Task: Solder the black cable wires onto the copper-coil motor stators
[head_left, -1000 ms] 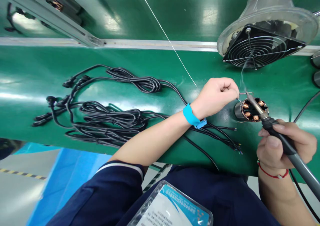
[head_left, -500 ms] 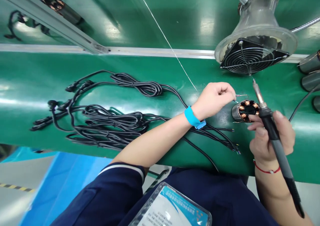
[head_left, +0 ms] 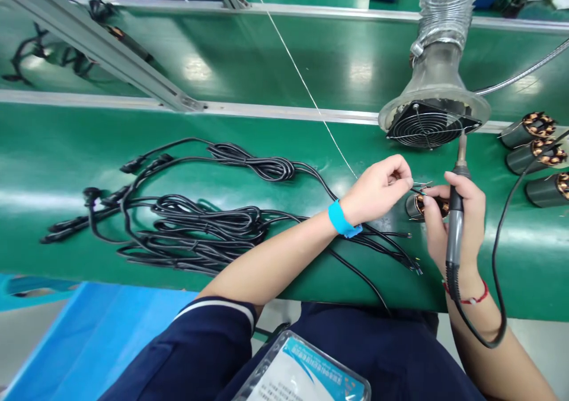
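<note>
My left hand (head_left: 381,186) is closed in a pinch beside a motor stator (head_left: 415,208) with copper windings. A thin silvery solder wire (head_left: 306,84) runs down from above into this hand, and fine wire ends stick out past its fingertips. My right hand (head_left: 464,223) is wrapped round a soldering iron (head_left: 454,229), its tip pointing up and away from the stator. The right thumb and forefinger reach to the fine wires at the stator's top and partly hide it. Whether they pinch a wire is too small to tell.
Coiled black power cables (head_left: 213,217) lie on the green bench at left, stripped ends near the stator. A fume extractor (head_left: 427,130) with a fan grille hangs beyond my hands. Several stators (head_left: 522,161) stand at right. The iron's cord (head_left: 500,270) loops by my right forearm.
My right hand has moved left, closer to my left hand, its fingers now at the wires. The soldering iron has swung more upright. The view has shifted, showing more of the bench's far side.
</note>
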Motion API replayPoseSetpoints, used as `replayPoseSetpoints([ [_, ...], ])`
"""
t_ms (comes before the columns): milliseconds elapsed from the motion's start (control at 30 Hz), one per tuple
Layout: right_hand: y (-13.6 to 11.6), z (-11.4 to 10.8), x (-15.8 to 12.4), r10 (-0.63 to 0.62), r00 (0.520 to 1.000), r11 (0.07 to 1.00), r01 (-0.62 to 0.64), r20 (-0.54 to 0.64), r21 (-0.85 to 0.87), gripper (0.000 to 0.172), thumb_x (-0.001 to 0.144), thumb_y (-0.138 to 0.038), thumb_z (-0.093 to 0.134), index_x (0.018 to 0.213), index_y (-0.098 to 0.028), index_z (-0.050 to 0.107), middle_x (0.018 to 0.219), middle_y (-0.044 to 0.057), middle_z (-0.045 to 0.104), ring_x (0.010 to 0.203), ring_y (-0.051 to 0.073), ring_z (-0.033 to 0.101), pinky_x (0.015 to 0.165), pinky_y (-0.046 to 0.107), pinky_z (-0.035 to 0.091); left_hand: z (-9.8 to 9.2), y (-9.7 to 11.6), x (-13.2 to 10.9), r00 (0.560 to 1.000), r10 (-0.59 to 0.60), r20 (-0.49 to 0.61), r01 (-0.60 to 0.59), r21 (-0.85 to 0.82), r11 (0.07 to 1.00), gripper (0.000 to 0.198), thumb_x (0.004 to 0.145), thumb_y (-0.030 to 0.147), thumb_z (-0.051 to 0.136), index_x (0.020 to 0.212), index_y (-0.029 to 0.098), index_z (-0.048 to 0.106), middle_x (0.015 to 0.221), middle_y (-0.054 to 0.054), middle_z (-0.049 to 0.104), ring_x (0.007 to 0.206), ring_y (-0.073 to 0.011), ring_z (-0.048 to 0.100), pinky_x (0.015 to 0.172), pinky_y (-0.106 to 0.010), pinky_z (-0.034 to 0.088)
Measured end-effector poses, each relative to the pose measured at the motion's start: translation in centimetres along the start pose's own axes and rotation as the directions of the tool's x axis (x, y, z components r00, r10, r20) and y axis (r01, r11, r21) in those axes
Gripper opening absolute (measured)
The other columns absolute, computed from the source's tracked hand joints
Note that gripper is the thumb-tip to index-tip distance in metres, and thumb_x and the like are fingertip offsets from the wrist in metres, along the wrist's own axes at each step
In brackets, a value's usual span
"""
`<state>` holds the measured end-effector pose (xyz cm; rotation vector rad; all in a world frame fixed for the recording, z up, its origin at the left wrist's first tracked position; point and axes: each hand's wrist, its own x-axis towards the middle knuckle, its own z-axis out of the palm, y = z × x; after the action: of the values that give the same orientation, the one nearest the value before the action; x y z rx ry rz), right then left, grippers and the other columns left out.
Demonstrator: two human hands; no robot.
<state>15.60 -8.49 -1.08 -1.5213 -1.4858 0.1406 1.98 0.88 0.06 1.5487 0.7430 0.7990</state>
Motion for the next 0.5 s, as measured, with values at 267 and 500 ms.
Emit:
replayPoseSetpoints([
  [267,1.1,1.1,-0.2,0.096,0.991,0.965,-0.07,-0.09,0.253,0.046,0.083,-0.022,0.066,0.126,-0.026,0.049,0.087,-0.002,0.063,0.079,0.014,0.063,0.074,0.034,0.053,-1.1,0.7,-0.2,0.963,0.199,0.18,-0.228,0.162,0.96,0.014,0.084,0.022,0.056,0.073,0.015,0.061,0.081,-0.002,0.061,0.075,-0.0122,0.055,0.072,-0.025,0.045],
  [500,1.2,1.2,-0.4,0.069,0.993,0.961,-0.041,-0.091,0.272,0.045,0.084,-0.023,0.065,0.125,-0.027,0.05,0.089,-0.001,0.066,0.082,0.016,0.065,0.084,0.039,0.055,-1.4,1.0,-0.3,0.948,0.253,0.194,-0.311,0.392,0.866,0.012,0.083,0.014,0.052,0.073,0.015,0.058,0.077,-0.001,0.058,0.074,-0.0118,0.051,0.074,-0.026,0.043],
])
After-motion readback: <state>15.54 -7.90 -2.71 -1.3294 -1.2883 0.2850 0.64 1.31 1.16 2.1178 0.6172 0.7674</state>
